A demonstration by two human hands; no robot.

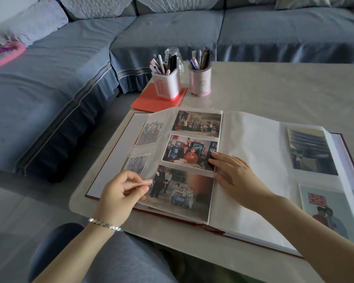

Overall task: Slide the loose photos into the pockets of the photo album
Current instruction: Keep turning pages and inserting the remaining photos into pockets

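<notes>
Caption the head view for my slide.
The left hand pinches the pocket page; right hand rests flat by its middle photo, album open on the table.

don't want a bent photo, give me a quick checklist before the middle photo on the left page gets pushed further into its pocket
1. left hand pinching the page sleeve beside the bottom photo: ok
2. right hand laid flat on the right edge of the middle photo: ok
3. middle photo fully seated in its pocket: cannot tell, the hand covers that edge
4. album lying open on the table: ok
5. pen holders standing apart from the album: ok
</notes>
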